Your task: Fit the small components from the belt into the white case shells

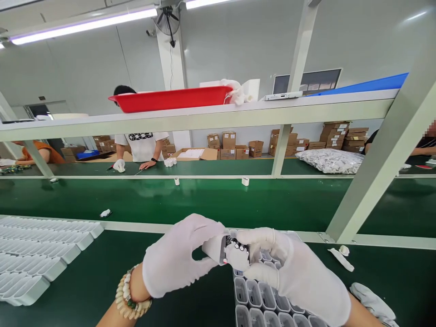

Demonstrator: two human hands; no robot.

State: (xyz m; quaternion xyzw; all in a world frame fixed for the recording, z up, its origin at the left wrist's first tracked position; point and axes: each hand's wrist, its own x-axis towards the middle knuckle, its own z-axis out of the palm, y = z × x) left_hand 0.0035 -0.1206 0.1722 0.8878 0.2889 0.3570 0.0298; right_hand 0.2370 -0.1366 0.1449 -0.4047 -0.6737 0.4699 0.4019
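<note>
Both my hands wear white gloves and meet low in the middle of the view. My left hand [179, 259] pinches a small white plastic housing [214, 249] from the left. My right hand [293, 272] holds a small circuit board with dark parts [235, 247] against the open end of that housing. A bead bracelet [129, 297] circles my left wrist. Under my right hand lies a grey tray with many small pockets [262, 299]; its far part is hidden by the hand.
Rows of white housings [37, 254] lie at left on the green mat. A green conveyor belt [204, 200] carries small white parts. Above, a shelf holds a red tray [170, 97]. Across the belt stands a person in a white shirt [141, 147]. A slanted metal post [381, 159] rises at right.
</note>
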